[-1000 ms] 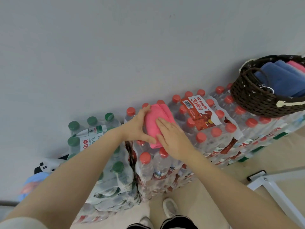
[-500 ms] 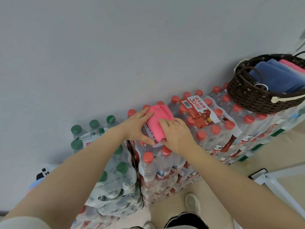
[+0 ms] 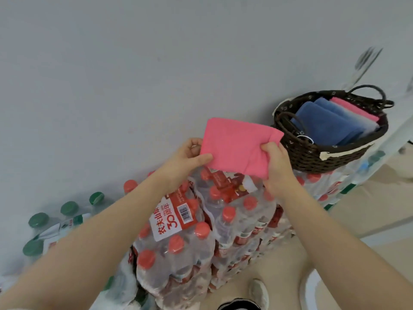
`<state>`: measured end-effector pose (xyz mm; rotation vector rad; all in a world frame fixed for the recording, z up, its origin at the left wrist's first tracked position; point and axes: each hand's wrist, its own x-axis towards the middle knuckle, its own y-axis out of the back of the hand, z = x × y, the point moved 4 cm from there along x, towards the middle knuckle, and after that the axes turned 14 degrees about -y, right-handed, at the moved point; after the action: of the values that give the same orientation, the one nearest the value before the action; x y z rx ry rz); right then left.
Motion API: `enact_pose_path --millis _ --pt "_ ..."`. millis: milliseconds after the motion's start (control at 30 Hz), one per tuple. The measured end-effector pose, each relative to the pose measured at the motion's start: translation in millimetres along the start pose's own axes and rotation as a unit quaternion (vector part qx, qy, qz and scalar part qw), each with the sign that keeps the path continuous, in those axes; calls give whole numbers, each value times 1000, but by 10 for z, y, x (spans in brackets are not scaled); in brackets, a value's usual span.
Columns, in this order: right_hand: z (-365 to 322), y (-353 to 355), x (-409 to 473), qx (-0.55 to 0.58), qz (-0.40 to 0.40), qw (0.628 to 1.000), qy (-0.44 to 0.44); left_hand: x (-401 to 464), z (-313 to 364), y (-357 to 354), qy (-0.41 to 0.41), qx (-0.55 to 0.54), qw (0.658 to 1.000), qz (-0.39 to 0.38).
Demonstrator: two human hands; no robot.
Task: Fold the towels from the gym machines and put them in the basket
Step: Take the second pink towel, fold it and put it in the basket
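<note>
A folded pink towel hangs in the air above the bottle packs, held flat between both hands. My left hand pinches its left edge, thumb on top. My right hand grips its lower right corner. Just to the right stands a dark woven basket on top of the packs, holding folded blue towels and a pink towel at the back.
Shrink-wrapped packs of red-capped water bottles are stacked against the grey wall. Green-capped bottles stand lower at the left. A white frame rises behind the basket. My shoe is on the beige floor.
Both hands have lifted the folded pink towel off the bottle tops and carried it up and right, close to the basket. The view has turned to the right.
</note>
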<state>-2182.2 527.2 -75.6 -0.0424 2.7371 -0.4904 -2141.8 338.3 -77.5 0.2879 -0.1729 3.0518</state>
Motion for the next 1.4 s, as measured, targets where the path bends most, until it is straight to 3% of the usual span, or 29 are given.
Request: enact_pose_path --millis 200,367,467,567,633,700,767,833,933,1000,1133,1300,1400 --pt "-718 439 330 70 -116 990 -25 923 134 -776 -27 -13 999 -28" --pt "-1199 914 630 85 -91 992 -23 1535 161 -1343 -67 -7 997 -30" --pt "-1481 1243 779 -21 -100 994 27 1863 192 -1565 -81 86 993 -29" --pt "-1754 1570 932 -243 -67 965 68 2155 247 -1732 -51 184 978 -82" --pt "-1892 1723 1005 -340 -41 935 89 2307 178 -1830 -11 299 945 -135" --pt "-1902 1777 1062 -415 -67 904 78 2377 71 -1922 22 392 899 -195" --pt "-1825 1738 1092 -491 -95 864 55 2402 -13 -2005 37 430 867 -248" --pt "-1749 1635 1115 -586 -101 800 74 2441 -67 -2044 56 480 829 -281" --pt "-1611 1467 1136 -742 -113 650 117 2530 -168 -2050 94 560 771 -288" --pt "-1528 1426 1160 -814 -102 556 131 2569 -266 -2098 96 625 714 -302" --pt "-1404 1445 1148 -868 -67 466 160 2634 -398 -2202 78 730 609 -300" --pt "-1298 1415 1101 -911 -8 333 243 2583 -217 -2179 103 669 643 -359" --pt "-1255 1280 1130 -900 -60 283 327 2318 -72 -2195 153 633 624 -432"
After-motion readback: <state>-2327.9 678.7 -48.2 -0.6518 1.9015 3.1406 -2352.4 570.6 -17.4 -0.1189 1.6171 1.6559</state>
